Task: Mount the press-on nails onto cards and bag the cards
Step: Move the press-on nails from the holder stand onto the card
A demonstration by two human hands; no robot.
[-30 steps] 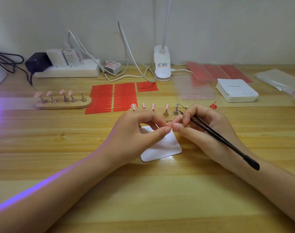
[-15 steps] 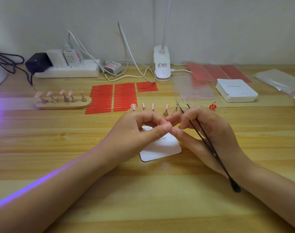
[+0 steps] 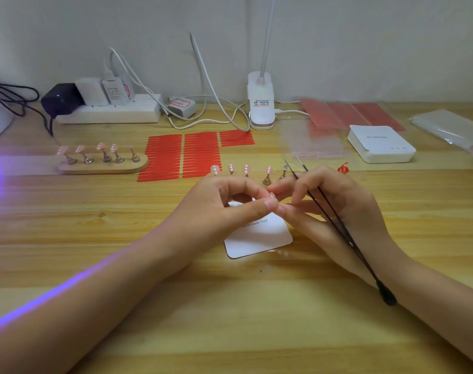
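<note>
Pale wooden surface under me, white rounded "Handmade Nail" card nearest. Above it my left hand pinches a small pink press-on nail against my right hand, which clamps long black tweezers. At 12 o'clock, more nails wait on metal stands. At 11 o'clock lie red adhesive strips. I think a loosened pinch could flick the nail away.
</note>
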